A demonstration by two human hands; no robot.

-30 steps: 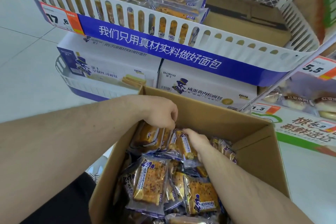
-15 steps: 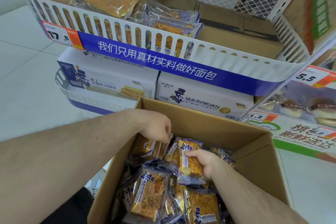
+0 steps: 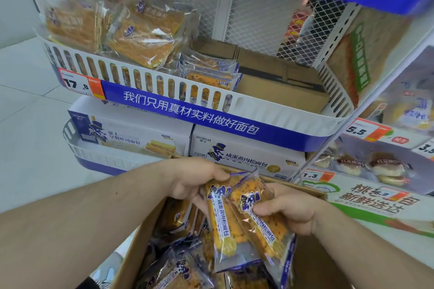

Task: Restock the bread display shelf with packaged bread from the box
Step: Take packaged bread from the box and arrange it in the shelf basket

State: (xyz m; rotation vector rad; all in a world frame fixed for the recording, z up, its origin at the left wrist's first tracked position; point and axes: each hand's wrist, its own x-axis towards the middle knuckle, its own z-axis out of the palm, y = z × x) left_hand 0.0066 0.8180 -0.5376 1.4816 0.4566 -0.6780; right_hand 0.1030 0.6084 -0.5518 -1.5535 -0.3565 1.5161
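Both my hands hold a small bunch of bread packets above the open cardboard box. The packets are clear with purple-and-white labels. My left hand grips their upper left edge. My right hand pinches them from the right, thumb across the front. Several more packets lie loose inside the box. The display shelf with a white slotted rail and blue banner is just above. On it sit a few of the same packets and larger bread bags to the left.
A flat brown carton covers the shelf's right half. Below the shelf stand two white bread cartons in a lower basket. Another rack with round buns and price tags is on the right. White tiled floor lies to the left.
Both hands have come up out of the box holding packets, where before they were picking among them. The view has tilted up, showing more of the shelf.
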